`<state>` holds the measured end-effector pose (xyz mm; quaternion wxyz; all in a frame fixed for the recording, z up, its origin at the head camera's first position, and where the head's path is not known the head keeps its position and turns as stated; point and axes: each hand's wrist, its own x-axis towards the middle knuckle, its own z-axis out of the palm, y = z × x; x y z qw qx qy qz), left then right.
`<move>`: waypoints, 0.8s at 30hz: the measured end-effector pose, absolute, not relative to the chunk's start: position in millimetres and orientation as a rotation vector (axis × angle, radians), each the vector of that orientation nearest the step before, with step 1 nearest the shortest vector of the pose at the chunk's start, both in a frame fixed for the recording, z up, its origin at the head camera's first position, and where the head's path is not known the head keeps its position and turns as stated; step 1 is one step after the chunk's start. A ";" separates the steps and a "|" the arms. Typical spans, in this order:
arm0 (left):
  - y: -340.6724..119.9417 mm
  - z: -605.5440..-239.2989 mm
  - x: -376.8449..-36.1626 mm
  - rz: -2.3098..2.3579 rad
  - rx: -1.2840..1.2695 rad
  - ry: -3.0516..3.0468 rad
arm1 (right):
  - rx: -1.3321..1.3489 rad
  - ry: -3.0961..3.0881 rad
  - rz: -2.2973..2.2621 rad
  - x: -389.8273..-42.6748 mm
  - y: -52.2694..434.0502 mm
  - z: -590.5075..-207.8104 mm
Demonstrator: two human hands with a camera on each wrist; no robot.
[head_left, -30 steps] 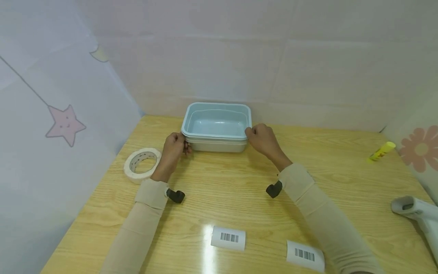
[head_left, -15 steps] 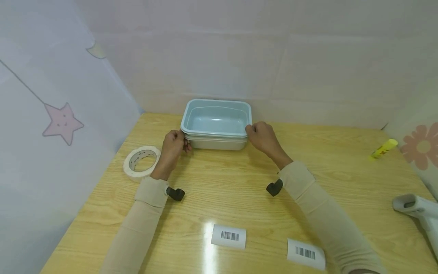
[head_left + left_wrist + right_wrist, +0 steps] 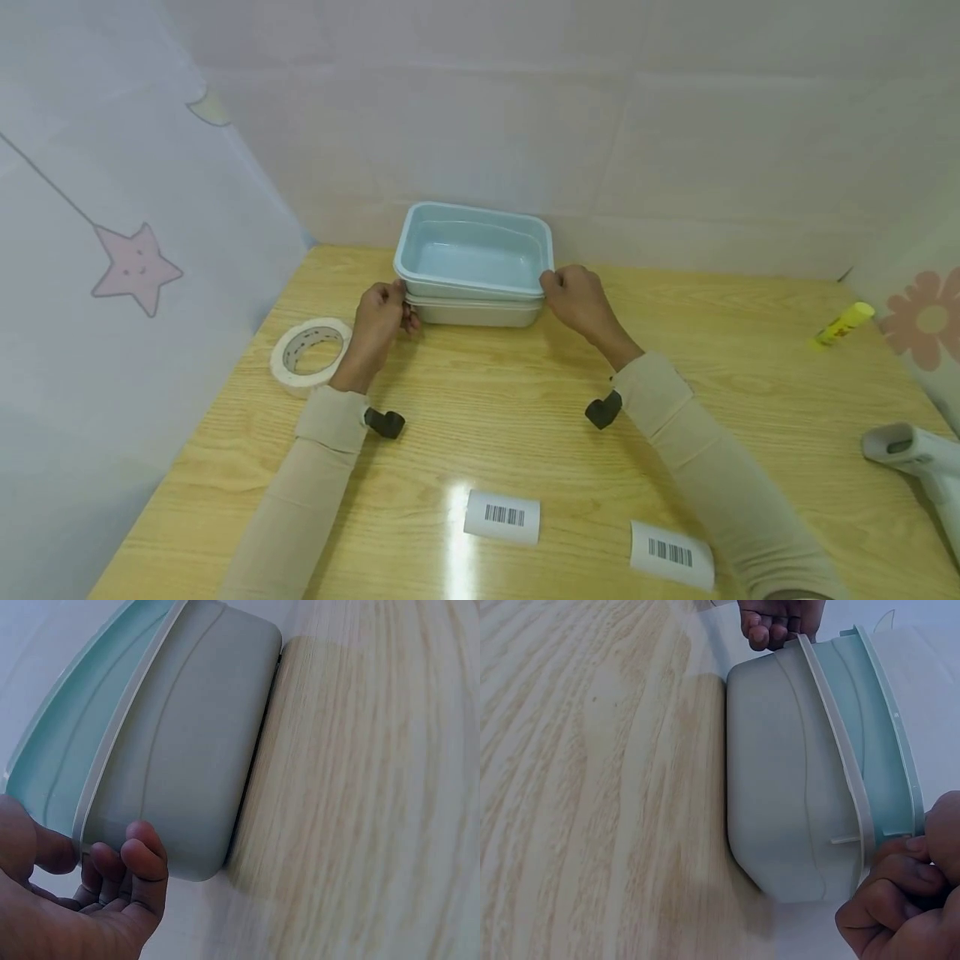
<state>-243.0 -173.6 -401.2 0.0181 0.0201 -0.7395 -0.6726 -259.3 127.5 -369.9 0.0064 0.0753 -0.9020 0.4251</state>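
Observation:
A light blue plastic tub [image 3: 472, 250] sits partly inside a grey-beige tub [image 3: 476, 313] on the table, raised and tilted with its left side higher. My left hand [image 3: 378, 321] grips the blue tub's near left corner. In the left wrist view, the curled fingers of my left hand [image 3: 97, 892] lie against the rim and side of the grey-beige tub [image 3: 187, 742]. At the near right corner, my right hand [image 3: 577, 302] pinches the blue rim. The right wrist view shows the blue tub [image 3: 877, 735] standing out above the grey-beige rim.
A roll of masking tape [image 3: 285, 379] lies beside my left wrist. Two curled barcode labels [image 3: 501, 529] are near the front. To the right are a yellow glue stick [image 3: 843, 323] and a white handheld scanner [image 3: 918, 458]. A wall sheet [image 3: 480, 125] rises directly behind the tubs.
The blue tub has risen out of the grey-beige tub, its left side most, and a wider gap shows between their rims. Both hands stay at its corners.

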 end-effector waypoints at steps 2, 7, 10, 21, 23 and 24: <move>-173.6 -400.3 -242.8 -2.099 0.070 -2.291 | 0.239 -2.801 1.343 -258.4 128.8 -368.0; -173.4 -393.9 -239.1 -2.104 0.099 -2.307 | 0.265 -2.747 1.355 -254.4 132.8 -356.4; -172.5 -385.9 -234.8 -2.102 0.101 -2.328 | 0.280 -2.731 1.340 -251.7 136.2 -346.2; -178.2 -379.6 -234.2 -2.088 0.103 -2.402 | 0.250 -2.794 1.248 -241.8 176.1 -316.9; -181.7 -383.8 -238.2 -2.073 0.083 -2.425 | 0.218 -2.820 1.254 -239.5 190.1 -314.9; -183.3 -385.9 -240.1 -2.068 0.077 -2.433 | 0.204 -2.831 1.258 -238.0 197.8 -314.4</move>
